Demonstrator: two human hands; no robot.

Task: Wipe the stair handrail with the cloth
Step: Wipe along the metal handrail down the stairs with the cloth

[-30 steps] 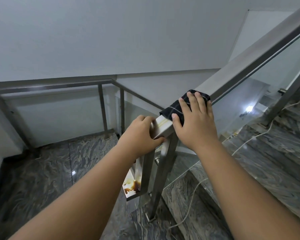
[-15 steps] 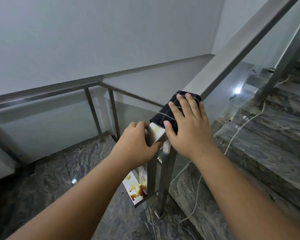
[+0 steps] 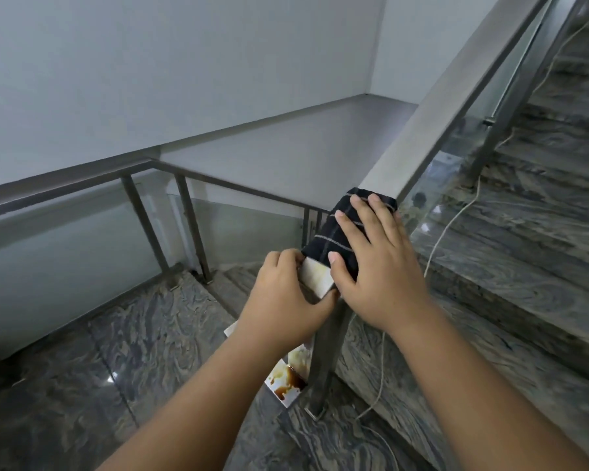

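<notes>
Both of your hands are on the handrail (image 3: 432, 120) at its lower end. Your right hand (image 3: 374, 263) presses flat, fingers spread, on the dark striped cloth (image 3: 334, 239) draped over the rail's top. Your left hand (image 3: 286, 294) curls around the rail's bare end, just beside the cloth. A stained white panel (image 3: 286, 379) sits below by the post (image 3: 323, 362).

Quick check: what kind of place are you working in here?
Most likely an indoor stairwell landing: marble-patterned steps climb to the right, a steel handrail with glass panels runs alongside, and plain walls close it in.
</notes>
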